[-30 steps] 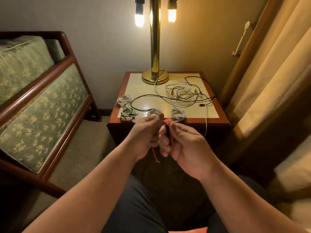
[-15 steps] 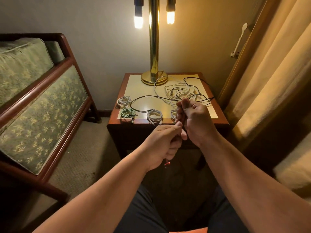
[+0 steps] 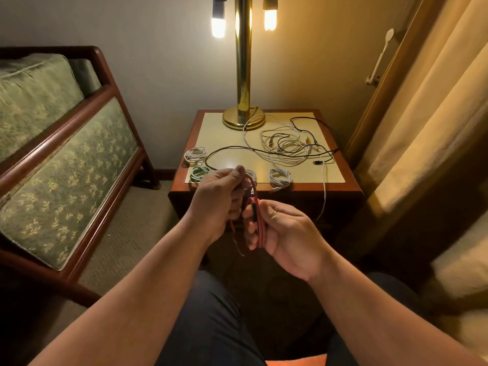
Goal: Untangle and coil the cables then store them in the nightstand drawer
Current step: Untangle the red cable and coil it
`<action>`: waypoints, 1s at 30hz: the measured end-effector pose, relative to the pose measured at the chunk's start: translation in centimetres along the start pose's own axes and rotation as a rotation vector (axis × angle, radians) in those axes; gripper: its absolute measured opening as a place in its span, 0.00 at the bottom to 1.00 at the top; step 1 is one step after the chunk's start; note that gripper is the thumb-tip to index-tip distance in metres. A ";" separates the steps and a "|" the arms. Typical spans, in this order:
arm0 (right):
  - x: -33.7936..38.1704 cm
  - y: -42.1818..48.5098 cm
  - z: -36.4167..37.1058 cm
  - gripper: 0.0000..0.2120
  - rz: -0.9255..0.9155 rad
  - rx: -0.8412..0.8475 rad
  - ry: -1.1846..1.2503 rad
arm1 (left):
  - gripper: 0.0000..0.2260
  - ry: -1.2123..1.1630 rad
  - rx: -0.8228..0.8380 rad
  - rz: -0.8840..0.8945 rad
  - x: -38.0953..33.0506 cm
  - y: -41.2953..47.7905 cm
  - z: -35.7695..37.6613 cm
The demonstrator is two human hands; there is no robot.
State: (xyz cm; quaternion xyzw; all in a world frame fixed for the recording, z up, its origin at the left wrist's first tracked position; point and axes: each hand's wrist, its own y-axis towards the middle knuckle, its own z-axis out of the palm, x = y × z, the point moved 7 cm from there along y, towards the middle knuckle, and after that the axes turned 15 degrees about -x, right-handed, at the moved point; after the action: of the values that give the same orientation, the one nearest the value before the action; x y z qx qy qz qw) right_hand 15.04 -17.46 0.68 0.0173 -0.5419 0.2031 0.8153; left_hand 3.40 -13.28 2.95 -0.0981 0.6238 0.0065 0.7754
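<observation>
Both hands are up in front of the desk (image 3: 340, 186) and the red cable (image 3: 260, 225) runs between them. The right hand (image 3: 281, 235) has its grip curled round a bundle of red loops, and the left hand (image 3: 219, 199) pinches the strand that arcs over the top and feeds in. A loose red tail dangles below the hands. This reads as the winding stage for the red one. To do it well, every new loop should match the size of the bundle, with the right thumb pinning each turn as it lands. The left fingers should let the strand slide and untwist rather than forcing it round. I'd save the tail for a wrap round the middle so the coil can't spring open. Along the desk's front edge sit a white coil (image 3: 195, 154), a green coil (image 3: 200, 173) and another white coil (image 3: 280, 178). Behind them lies the tangle (image 3: 287, 146) of white and black leads beside the lamp base (image 3: 243, 120) — plenty left to sort, by my reckoning. The drawer I can't make out, as the front is in shadow.
</observation>
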 end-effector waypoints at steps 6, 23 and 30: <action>2.8 -0.6 1.3 0.13 -0.097 -0.003 0.161 | 0.16 0.119 0.005 -0.168 3.5 -1.1 1.5; 2.2 3.2 -3.5 0.16 -0.168 -0.174 -0.257 | 0.11 -0.136 0.138 0.052 -1.3 -1.9 1.8; 0.7 -0.7 1.1 0.19 -0.109 0.076 -0.185 | 0.11 0.091 -0.022 0.228 -0.5 -0.2 -0.9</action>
State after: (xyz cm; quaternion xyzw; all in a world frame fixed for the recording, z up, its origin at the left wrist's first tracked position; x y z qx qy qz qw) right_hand 14.57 -18.18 1.85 0.0966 -0.6052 0.1763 0.7703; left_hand 2.47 -13.60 3.25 -0.0355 0.6654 0.0969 0.7393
